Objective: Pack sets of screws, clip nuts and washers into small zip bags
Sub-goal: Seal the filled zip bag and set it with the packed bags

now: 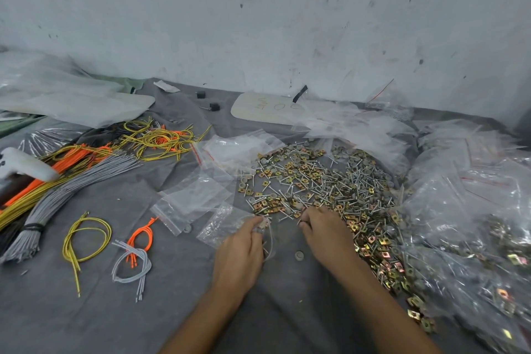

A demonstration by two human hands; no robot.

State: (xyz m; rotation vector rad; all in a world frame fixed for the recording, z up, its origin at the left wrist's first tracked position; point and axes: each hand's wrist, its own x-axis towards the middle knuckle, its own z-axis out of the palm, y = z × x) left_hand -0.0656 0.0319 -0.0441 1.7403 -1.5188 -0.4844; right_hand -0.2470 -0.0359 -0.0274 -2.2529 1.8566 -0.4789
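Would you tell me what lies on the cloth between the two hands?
In the head view, a lone grey washer lies on grey cloth between the left hand and right hand.

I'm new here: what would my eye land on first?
The glittering heap of screws, brass-coloured clip nuts and washers spread across the grey cloth, centre right. Left of it lie bundles of orange, yellow and grey wires. In front, the left hand holds a small zip bag while the right hand touches the heap's near edge.
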